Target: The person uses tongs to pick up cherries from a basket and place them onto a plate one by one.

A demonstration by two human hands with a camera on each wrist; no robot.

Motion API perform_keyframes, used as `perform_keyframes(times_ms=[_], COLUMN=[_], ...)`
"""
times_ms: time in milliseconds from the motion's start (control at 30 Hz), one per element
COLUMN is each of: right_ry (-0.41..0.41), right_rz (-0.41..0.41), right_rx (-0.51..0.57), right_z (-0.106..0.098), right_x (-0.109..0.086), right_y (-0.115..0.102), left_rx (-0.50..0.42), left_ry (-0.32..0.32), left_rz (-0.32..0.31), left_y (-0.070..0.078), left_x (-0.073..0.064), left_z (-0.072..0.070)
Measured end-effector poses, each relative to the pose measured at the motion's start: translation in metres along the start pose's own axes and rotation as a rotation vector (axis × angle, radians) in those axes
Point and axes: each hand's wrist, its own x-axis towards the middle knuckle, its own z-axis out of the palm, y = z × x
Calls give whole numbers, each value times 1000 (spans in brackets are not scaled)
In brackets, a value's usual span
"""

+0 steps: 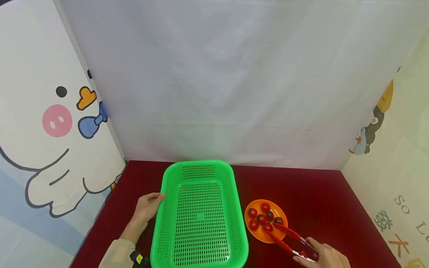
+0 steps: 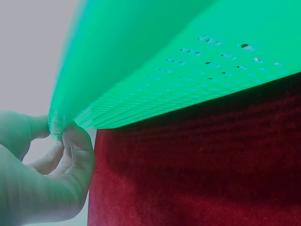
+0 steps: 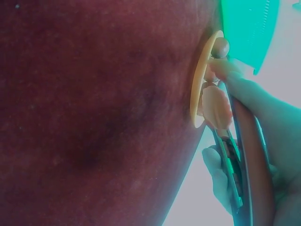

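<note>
My left hand (image 1: 147, 208) pinches the left rim of a green perforated plastic basket (image 1: 239, 230); in the left wrist view thumb and fingers (image 2: 80, 146) meet at its edge. The right hand (image 1: 326, 255) grips a pair of red-tipped tongs (image 1: 279, 242) with metal handles. Their two arms are spread, and the tips reach over an orange plate (image 1: 260, 238) at the basket's right. Several dark red, round, cherry-like fruits (image 1: 252, 213) lie on that plate. One tong tip overlaps a fruit (image 1: 267, 227) near the plate's front, the other is beside a darker fruit (image 1: 278, 220).
A dark red cloth (image 1: 295, 190) covers the table. Behind it hangs a pale curtain (image 1: 218, 93). Printed cartoon panels stand on the left (image 1: 50, 156) and right (image 1: 392, 178). The inside of the basket shows only its slotted floor.
</note>
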Motion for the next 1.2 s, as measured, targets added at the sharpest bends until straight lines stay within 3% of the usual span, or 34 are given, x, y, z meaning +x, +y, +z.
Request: perform_keyframes(times_ms=[333, 733, 967, 1200], right_ry=[15, 189, 250, 365], right_rz=[33, 28, 51, 64], right_rx=[1, 53, 64, 91], right_z=[1, -8, -9, -7], right_x=[0, -4, 1, 6], right_y=[6, 7, 16, 27], left_rx=[-1, -9, 0, 3], left_ry=[-3, -6, 0, 6], left_rz=[-6, -14, -7, -9], left_y=[1, 1, 2, 2], left_x=[0, 0, -1, 0], left_z=[0, 1, 1, 1])
